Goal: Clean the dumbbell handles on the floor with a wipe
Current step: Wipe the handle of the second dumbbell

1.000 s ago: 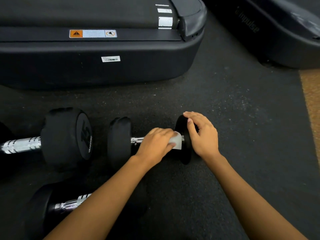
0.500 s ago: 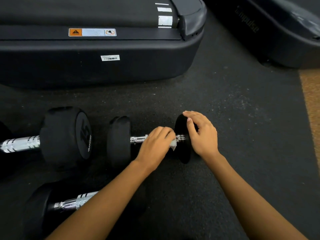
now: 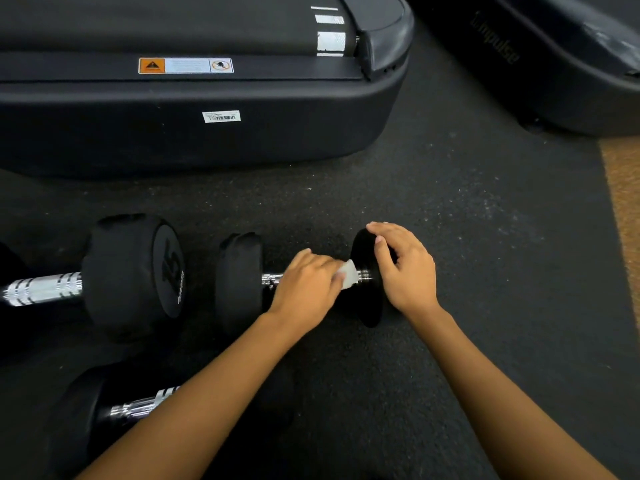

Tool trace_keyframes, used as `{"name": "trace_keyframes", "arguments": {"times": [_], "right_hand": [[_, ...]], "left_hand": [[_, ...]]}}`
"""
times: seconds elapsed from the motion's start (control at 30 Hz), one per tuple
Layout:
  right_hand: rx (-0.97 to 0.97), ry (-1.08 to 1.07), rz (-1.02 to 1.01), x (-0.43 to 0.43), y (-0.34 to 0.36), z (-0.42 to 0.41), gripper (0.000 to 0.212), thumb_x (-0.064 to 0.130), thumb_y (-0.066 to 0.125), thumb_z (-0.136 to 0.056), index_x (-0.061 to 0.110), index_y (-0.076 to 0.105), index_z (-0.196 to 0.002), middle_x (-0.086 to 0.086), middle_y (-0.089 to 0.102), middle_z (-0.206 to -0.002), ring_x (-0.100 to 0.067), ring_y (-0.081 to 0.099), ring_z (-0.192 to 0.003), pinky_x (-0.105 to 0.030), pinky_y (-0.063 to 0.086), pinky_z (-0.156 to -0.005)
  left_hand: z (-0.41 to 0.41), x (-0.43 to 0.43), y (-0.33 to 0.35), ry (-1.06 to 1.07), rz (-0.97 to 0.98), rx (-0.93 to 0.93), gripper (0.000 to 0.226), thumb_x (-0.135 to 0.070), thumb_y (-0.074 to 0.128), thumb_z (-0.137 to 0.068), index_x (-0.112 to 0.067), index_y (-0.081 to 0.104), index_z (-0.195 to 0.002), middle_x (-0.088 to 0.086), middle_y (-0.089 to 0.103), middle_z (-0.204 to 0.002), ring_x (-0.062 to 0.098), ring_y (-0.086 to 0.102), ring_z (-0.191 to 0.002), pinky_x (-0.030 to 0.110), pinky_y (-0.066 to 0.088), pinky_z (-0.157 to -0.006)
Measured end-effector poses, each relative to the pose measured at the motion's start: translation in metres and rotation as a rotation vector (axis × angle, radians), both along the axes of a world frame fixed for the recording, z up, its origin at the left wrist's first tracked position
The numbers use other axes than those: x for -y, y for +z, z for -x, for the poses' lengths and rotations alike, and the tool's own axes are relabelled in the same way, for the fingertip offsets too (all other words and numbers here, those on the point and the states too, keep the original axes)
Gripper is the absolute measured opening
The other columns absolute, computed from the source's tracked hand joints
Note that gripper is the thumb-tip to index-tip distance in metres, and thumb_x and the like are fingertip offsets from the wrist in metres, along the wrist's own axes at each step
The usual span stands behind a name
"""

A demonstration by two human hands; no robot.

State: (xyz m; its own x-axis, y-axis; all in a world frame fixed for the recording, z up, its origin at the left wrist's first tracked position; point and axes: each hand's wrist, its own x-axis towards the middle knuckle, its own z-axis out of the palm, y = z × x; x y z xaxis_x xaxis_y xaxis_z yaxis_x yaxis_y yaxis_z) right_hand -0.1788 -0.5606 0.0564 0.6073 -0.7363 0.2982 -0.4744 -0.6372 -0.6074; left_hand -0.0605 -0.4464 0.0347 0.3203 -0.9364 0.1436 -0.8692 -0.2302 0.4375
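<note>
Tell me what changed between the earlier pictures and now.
The left hand, gripping the wipe around the handle, slid it slightly left, away from the right head, baring a short bit of handle there. The right hand kept holding that head; the other dumbbells did not move.

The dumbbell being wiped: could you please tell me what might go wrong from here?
The dumbbell rests on round heads; if the right hand gripping its right end slackens, it could roll under the wiping. The left hand holds the wipe near the right end of the handle, so the bare stretch by the left head might get missed.
</note>
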Motion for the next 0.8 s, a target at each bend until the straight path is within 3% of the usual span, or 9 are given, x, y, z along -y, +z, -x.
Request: {"name": "trace_keyframes", "arguments": {"times": [0.1,0.2,0.33,0.5,0.63,0.8], "right_hand": [[0.003,-0.001,-0.001,-0.001,0.001,0.0,0.034,0.026,0.041,-0.093,0.018,0.066,-0.114,0.008,0.064,-0.118,-0.006,0.05,-0.119,-0.027,0.038,-0.102],[0.003,0.0,-0.006,-0.001,0.001,0.0,0.034,0.026,0.04,-0.093,0.018,0.066,-0.114,0.007,0.064,-0.118,-0.005,0.049,-0.119,-0.026,0.037,-0.103],[-0.003,0.01,0.003,0.0,-0.001,-0.001,0.034,0.026,0.04,-0.093,0.018,0.065,-0.114,0.007,0.064,-0.119,0.0,0.046,-0.117,-0.031,0.039,-0.103],[-0.013,0.009,-0.002,0.001,-0.001,0.0,0.035,0.028,0.039,-0.093,0.018,0.065,-0.115,0.007,0.063,-0.12,-0.007,0.049,-0.12,-0.032,0.039,-0.103],[-0.008,0.008,-0.011,0.0,0.0,0.0,0.035,0.029,0.039,-0.093,0.019,0.065,-0.114,0.008,0.064,-0.119,-0.007,0.05,-0.119,-0.033,0.04,-0.102],[-0.008,0.002,-0.009,-0.001,0.001,0.0,0.034,0.026,0.04,-0.093,0.018,0.066,-0.114,0.008,0.064,-0.118,-0.006,0.051,-0.118,-0.034,0.042,-0.101]], "left_hand": [[-0.005,0.008,0.004,0.097,-0.214,0.09,0.038,-0.031,0.032,-0.099,-0.017,0.066,-0.109,0.004,0.069,-0.099,0.021,0.059,-0.094,0.032,0.032,-0.098],[0.003,0.028,0.014,0.076,-0.339,0.079,0.041,-0.03,0.029,-0.101,-0.013,0.066,-0.101,0.008,0.068,-0.096,0.026,0.061,-0.092,0.035,0.036,-0.09],[0.011,0.033,0.016,-0.031,-0.301,-0.068,0.036,-0.03,0.033,-0.101,-0.011,0.063,-0.107,0.01,0.066,-0.101,0.026,0.061,-0.094,0.039,0.043,-0.087],[-0.01,0.003,0.013,-0.14,-0.212,-0.132,0.04,-0.029,0.047,-0.096,-0.023,0.046,-0.136,-0.002,0.052,-0.134,0.017,0.047,-0.119,0.027,0.029,-0.101],[-0.017,0.002,0.017,-0.031,-0.298,-0.062,0.043,-0.041,0.046,-0.094,-0.03,0.045,-0.136,-0.002,0.057,-0.13,0.018,0.051,-0.116,0.032,0.033,-0.101],[-0.001,0.018,0.027,0.014,-0.397,-0.101,0.039,-0.042,0.044,-0.095,-0.024,0.052,-0.129,0.006,0.063,-0.114,0.022,0.058,-0.105,0.037,0.044,-0.089]]}}
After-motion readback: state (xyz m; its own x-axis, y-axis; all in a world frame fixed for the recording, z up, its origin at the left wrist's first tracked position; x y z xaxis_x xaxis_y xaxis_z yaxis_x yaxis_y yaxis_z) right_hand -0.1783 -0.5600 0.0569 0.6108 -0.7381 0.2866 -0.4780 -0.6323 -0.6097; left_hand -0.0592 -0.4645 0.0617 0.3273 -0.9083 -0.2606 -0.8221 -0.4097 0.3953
